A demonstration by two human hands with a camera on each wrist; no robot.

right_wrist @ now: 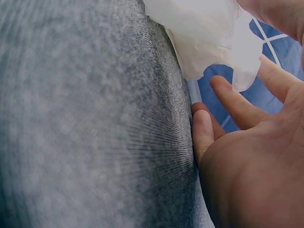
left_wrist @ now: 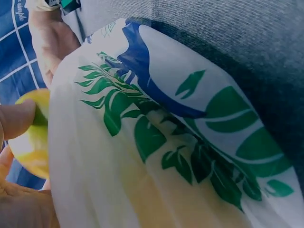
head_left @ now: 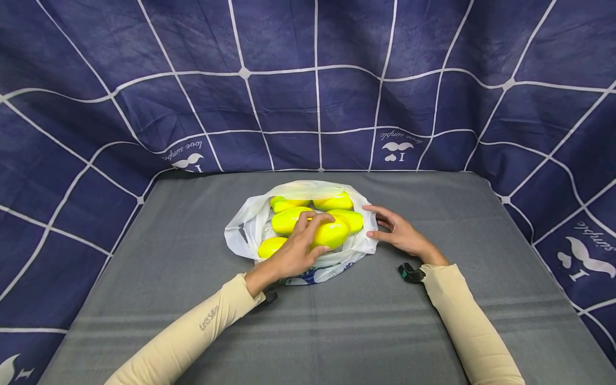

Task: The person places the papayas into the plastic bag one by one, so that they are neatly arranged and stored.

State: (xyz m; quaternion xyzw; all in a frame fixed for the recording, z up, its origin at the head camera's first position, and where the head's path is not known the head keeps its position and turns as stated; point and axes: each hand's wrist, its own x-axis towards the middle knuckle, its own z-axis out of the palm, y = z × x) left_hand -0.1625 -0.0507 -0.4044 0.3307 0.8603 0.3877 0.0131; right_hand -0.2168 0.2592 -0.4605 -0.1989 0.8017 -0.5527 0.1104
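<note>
A white plastic bag (head_left: 308, 187) with green and blue print lies with its mouth spread wide on the grey surface. Several smooth yellow mangoes sit inside, among them one at the back right (head_left: 333, 202) and one at the front left (head_left: 271, 247). My left hand (head_left: 299, 246) reaches over the bag's front rim and grips a yellow mango (head_left: 332, 233) between thumb and fingers. That mango (left_wrist: 40, 142) shows a green patch in the left wrist view. At the bag's right edge, my right hand (head_left: 401, 234) touches the plastic with thumb and fingers spread apart.
Grey cloth (head_left: 192, 299) covers the flat surface around the bag. A dark blue curtain (head_left: 289, 107) with white grid lines rises behind and along both sides. A black strap (head_left: 411, 272) sits by the right wrist.
</note>
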